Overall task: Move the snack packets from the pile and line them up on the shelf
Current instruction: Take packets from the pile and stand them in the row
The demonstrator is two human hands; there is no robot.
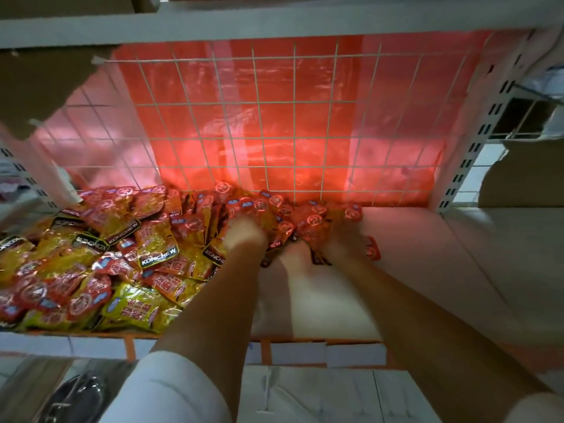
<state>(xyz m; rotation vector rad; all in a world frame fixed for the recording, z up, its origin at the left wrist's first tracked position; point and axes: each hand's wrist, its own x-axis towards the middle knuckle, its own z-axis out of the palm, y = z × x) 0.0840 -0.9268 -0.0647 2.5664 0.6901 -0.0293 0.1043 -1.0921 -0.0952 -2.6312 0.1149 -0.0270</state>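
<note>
A loose pile of red-and-yellow snack packets (100,254) covers the left half of the white shelf (427,270). A bunch of upright red packets (283,215) stands at the back middle, against the wire grid. My left hand (247,233) presses into the left side of this bunch, its fingers buried among the packets. On the right side of the bunch lies my right hand (341,242), with its fingers hidden by the packets. Both hands are blurred. One packet (372,248) sticks out just right of my right hand.
A white wire grid (274,117) with red plastic behind it closes the back of the shelf. A slotted white upright (476,141) bounds the right side. Orange-and-white price strips (305,352) run along the front edge. A cardboard flap (45,87) hangs at upper left.
</note>
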